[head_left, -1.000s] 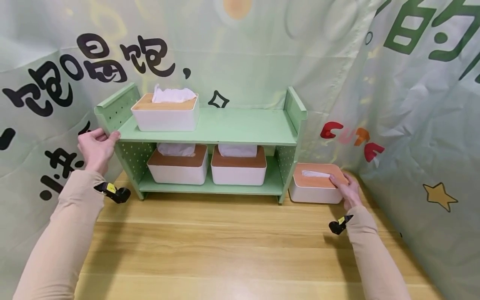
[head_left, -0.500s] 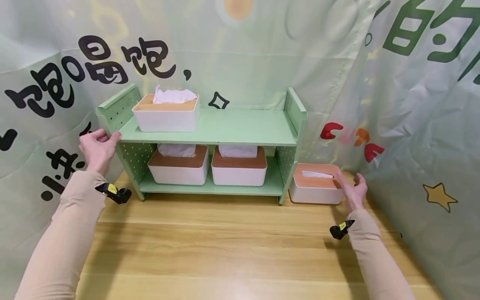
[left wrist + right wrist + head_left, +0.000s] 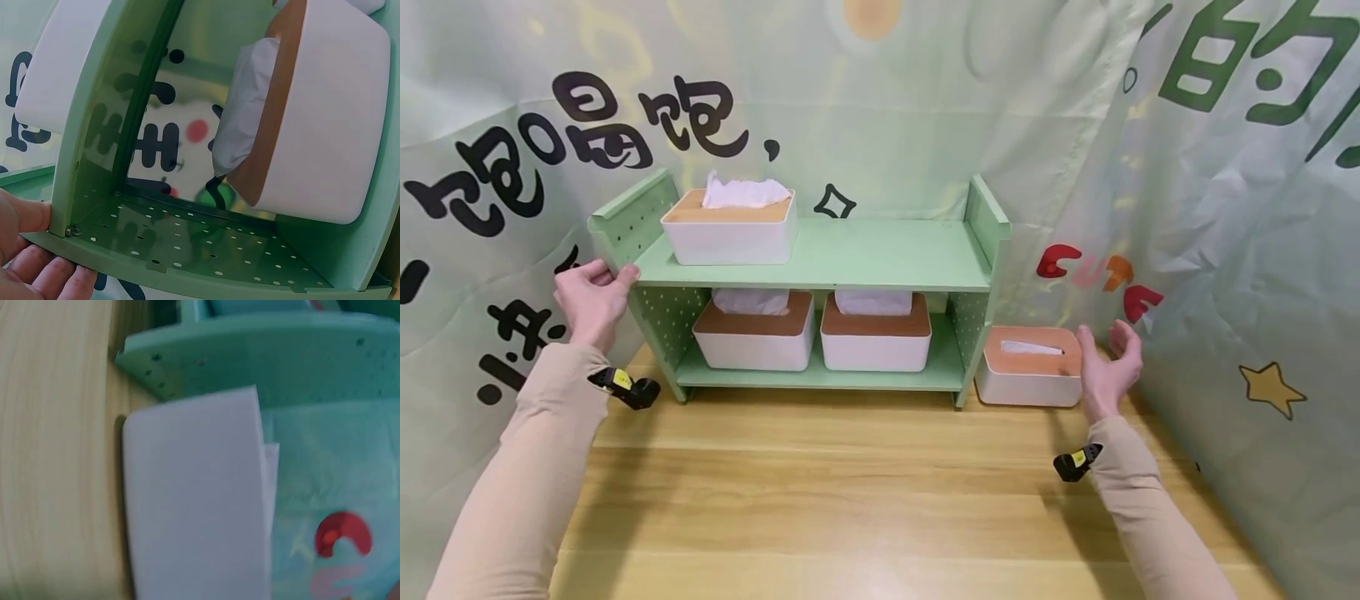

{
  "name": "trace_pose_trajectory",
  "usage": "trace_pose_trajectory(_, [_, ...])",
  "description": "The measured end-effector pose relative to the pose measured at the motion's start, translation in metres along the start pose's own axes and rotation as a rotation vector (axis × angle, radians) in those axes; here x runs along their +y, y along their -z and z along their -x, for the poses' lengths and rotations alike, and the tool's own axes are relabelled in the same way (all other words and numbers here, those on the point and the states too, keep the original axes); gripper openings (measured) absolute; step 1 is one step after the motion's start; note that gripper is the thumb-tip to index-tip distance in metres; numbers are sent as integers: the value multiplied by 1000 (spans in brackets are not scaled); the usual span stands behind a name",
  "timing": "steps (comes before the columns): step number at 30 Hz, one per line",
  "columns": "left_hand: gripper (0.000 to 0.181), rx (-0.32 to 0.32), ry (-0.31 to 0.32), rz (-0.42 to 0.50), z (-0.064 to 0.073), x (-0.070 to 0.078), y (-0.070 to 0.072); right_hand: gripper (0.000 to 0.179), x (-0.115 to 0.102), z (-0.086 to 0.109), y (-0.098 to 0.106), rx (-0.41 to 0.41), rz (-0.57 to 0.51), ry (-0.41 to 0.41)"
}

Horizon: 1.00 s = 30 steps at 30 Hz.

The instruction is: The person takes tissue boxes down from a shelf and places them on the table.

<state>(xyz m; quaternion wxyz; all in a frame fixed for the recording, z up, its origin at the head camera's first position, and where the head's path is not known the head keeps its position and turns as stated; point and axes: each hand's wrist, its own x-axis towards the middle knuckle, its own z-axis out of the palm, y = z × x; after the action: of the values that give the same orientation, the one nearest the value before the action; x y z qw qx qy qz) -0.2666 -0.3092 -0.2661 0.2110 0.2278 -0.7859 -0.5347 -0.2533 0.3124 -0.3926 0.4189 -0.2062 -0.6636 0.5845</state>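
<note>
My left hand (image 3: pixel 593 304) grips the front edge of the green two-tier shelf (image 3: pixel 887 250) at its left side, level with the upper board. In the left wrist view the thumb (image 3: pixel 28 214) lies inside the perforated side panel and the fingers wrap its outside. To the right of the shelf, a tissue box (image 3: pixel 1028 387) with a wood-coloured lid and a low white tissue stands on the table. My right hand (image 3: pixel 1108 371) hovers beside its right end, fingers spread and holding nothing. In the right wrist view the white box wall (image 3: pixel 194 500) fills the middle.
One tissue box (image 3: pixel 730 242) sits on the upper board's left. Two more, a left box (image 3: pixel 752 350) and a middle box (image 3: pixel 876 352), stand on the lower board. Printed cloth (image 3: pixel 880 108) hangs behind and at both sides. The wooden table (image 3: pixel 850 483) stretches in front.
My right hand has let go of the tissue box on the table and moved slightly right and up, its fingers spreading. My left hand keeps its grip on the shelf.
</note>
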Motion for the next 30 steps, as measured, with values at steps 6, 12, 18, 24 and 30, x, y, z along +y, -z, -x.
trace_pose_trajectory(6, [54,4,-12,2,1,2,-1,25,-28,18,-10,104,-133,205])
trace_pose_trajectory(12, [52,21,-26,1,1,0,-1,21,-55,41,-22,26,-315,414])
trace_pose_trajectory(18, [53,14,-34,1,1,-2,-1,25,-83,67,-34,-100,-465,611])
trace_pose_trajectory(24, [53,20,-28,-13,1,-3,-1,24,-107,88,-45,-229,-601,647])
trace_pose_trajectory(30, [53,24,-25,-20,2,-3,0,35,-122,103,-59,-380,-601,634])
